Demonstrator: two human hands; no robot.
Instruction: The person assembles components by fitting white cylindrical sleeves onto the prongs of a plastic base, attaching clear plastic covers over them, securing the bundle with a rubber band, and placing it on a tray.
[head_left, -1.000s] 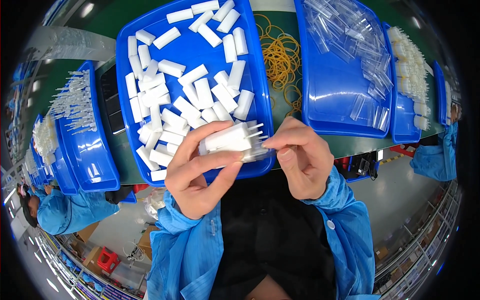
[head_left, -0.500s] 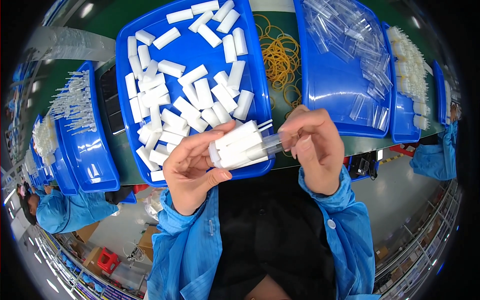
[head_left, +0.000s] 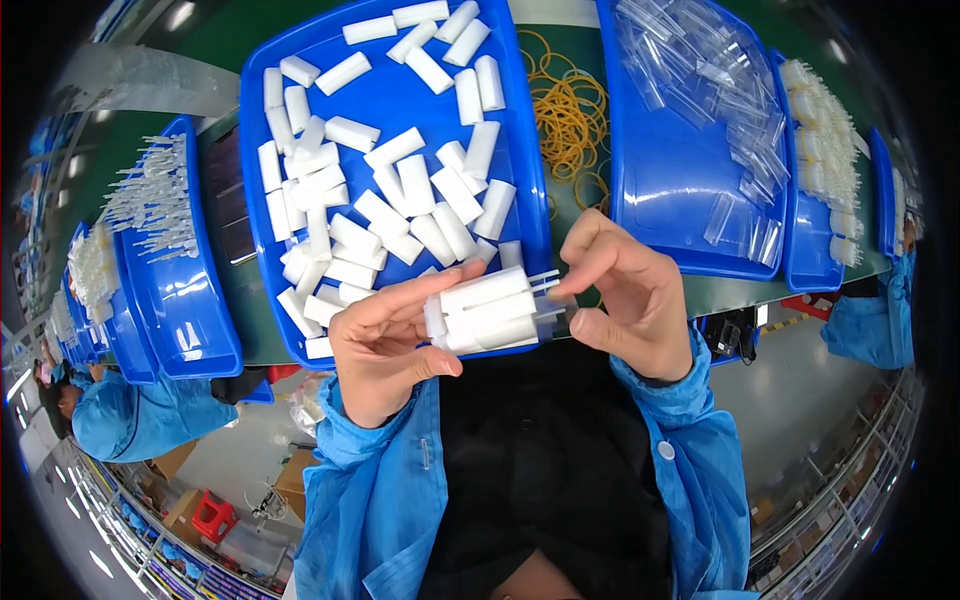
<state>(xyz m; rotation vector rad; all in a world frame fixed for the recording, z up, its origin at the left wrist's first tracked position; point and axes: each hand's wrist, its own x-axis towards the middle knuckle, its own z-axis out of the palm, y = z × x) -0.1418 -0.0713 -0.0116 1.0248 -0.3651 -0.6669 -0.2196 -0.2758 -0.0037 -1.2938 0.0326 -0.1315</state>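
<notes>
My left hand (head_left: 385, 345) is wrapped round a bundle of white cylinders (head_left: 490, 310), held sideways over the near edge of a blue tray. Thin white sticks (head_left: 545, 281) poke out of the bundle's right end. A clear plastic tube (head_left: 551, 316) also juts from that end, its inner part hidden among the cylinders. My right hand (head_left: 630, 300) has its thumb and bent forefinger at the tube's outer end, closed loosely about it; the exact contact is blurred. Many loose white cylinders (head_left: 407, 185) lie in the blue tray (head_left: 400, 95) beyond my hands.
Yellow rubber bands (head_left: 570, 125) lie beside a blue tray (head_left: 650, 200) of clear tubes (head_left: 700, 70). Bundled white pieces (head_left: 822, 140) fill a tray farther right. Thin white sticks (head_left: 160, 200) sit in a tray at left, near a dark flat object (head_left: 232, 195). A co-worker's blue sleeve (head_left: 150, 415) shows at left.
The clear tube sticks out less from the bundle than before. My right forefinger and thumb have opened somewhat. The bundle has turned slightly, and the whole view has shifted a little.
</notes>
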